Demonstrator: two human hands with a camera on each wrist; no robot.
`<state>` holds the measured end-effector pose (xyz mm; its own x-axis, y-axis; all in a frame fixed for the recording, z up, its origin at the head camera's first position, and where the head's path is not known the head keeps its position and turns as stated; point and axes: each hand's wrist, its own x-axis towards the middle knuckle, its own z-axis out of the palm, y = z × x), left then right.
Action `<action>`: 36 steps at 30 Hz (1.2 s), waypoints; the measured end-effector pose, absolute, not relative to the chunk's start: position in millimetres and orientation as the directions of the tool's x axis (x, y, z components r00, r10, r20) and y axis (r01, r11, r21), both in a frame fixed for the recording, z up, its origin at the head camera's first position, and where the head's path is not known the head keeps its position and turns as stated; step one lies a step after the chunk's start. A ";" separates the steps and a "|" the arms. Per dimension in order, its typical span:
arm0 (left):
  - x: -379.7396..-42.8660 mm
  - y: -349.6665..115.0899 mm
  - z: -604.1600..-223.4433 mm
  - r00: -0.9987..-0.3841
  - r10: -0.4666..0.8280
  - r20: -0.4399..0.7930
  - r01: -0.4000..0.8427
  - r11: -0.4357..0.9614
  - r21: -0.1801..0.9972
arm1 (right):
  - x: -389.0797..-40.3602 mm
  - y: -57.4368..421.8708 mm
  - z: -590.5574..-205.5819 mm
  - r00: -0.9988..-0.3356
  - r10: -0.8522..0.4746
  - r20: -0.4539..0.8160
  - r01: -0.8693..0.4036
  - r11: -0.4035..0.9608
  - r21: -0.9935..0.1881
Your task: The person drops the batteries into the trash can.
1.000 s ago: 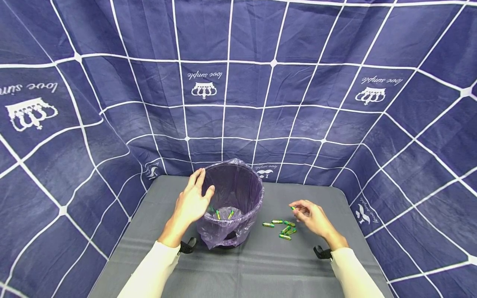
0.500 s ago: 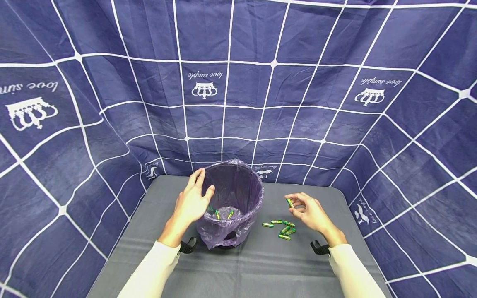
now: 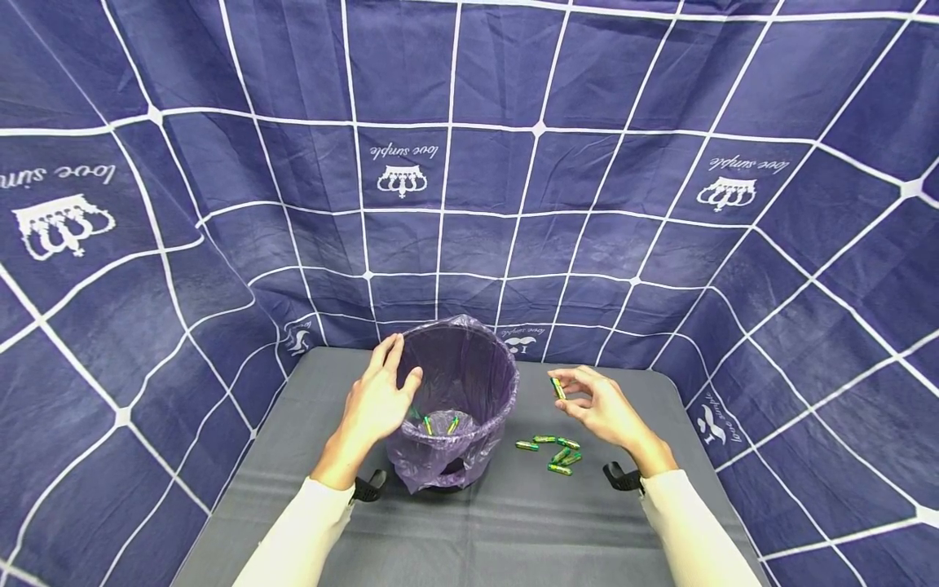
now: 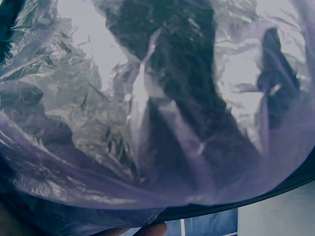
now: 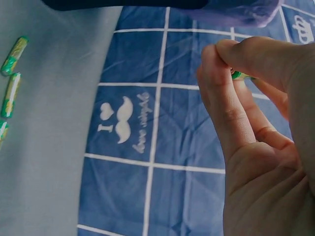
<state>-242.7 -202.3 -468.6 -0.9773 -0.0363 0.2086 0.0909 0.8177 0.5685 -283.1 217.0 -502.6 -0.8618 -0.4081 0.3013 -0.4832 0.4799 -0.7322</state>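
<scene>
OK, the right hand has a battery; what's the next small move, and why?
I'd probably move the right hand left until the pinched battery is over the purple-lined bin. The battery is short of the opening, on its right side; the left hand is at the bin's left side, and other batteries already lie inside.

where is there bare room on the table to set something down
Bare table shows in front of the bin and loose batteries, between the sleeves. Another free patch lies beyond the right hand, up to the curtain. It is crowded just right of the bin, where those batteries cluster, and at its left rim, where the left hand is.
</scene>
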 end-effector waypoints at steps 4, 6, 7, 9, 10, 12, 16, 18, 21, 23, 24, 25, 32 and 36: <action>-243.7 -202.1 -469.0 -0.979 -0.040 0.201 0.085 0.815 0.573 | -285.2 210.1 -493.9 -0.848 -0.418 0.326 -0.510 0.475 -0.717; -243.8 -202.1 -469.1 -0.979 -0.043 0.200 0.082 0.814 0.575 | -286.5 206.3 -489.9 -0.842 -0.425 0.333 -0.520 0.473 -0.711; -243.9 -202.1 -469.3 -0.979 -0.044 0.201 0.082 0.814 0.575 | -287.3 204.5 -488.4 -0.840 -0.426 0.335 -0.524 0.477 -0.706; -243.6 -202.4 -469.7 -0.978 -0.044 0.206 0.085 0.814 0.574 | -288.0 200.5 -484.9 -0.835 -0.430 0.343 -0.532 0.471 -0.704; -243.5 -202.6 -470.0 -0.977 -0.043 0.209 0.087 0.815 0.573 | -288.5 198.5 -483.3 -0.834 -0.432 0.343 -0.532 0.464 -0.708; -243.3 -202.8 -470.5 -0.976 -0.044 0.213 0.088 0.814 0.574 | -288.8 194.2 -479.6 -0.831 -0.435 0.347 -0.534 0.448 -0.717; -243.5 -203.5 -471.0 -0.977 -0.048 0.208 0.082 0.814 0.575 | -288.7 184.7 -470.5 -0.829 -0.432 0.355 -0.532 0.413 -0.739; -243.6 -203.8 -470.8 -0.978 -0.050 0.202 0.077 0.813 0.577 | -288.9 179.6 -465.5 -0.826 -0.428 0.367 -0.539 0.407 -0.738; -243.4 -203.8 -470.3 -0.979 -0.049 0.198 0.077 0.811 0.579 | -290.1 171.9 -458.0 -0.815 -0.424 0.394 -0.560 0.405 -0.723; -243.0 -203.6 -469.9 -0.980 -0.050 0.195 0.074 0.810 0.582 | -291.5 166.4 -452.6 -0.803 -0.427 0.416 -0.580 0.401 -0.709; -243.0 -203.5 -469.8 -0.980 -0.051 0.193 0.072 0.810 0.582 | -292.3 163.7 -449.6 -0.797 -0.429 0.426 -0.590 0.401 -0.701; -242.9 -203.5 -469.7 -0.980 -0.052 0.190 0.070 0.811 0.581 | -293.0 160.8 -446.4 -0.791 -0.431 0.434 -0.599 0.403 -0.692; -243.9 -203.1 -469.2 -0.983 -0.050 0.175 0.061 0.814 0.578 | -299.7 139.5 -426.1 -0.743 -0.461 0.484 -0.664 0.421 -0.618; -243.1 -202.1 -468.9 -0.983 -0.049 0.175 0.062 0.814 0.577 | -302.9 125.7 -417.1 -0.715 -0.476 0.513 -0.698 0.431 -0.572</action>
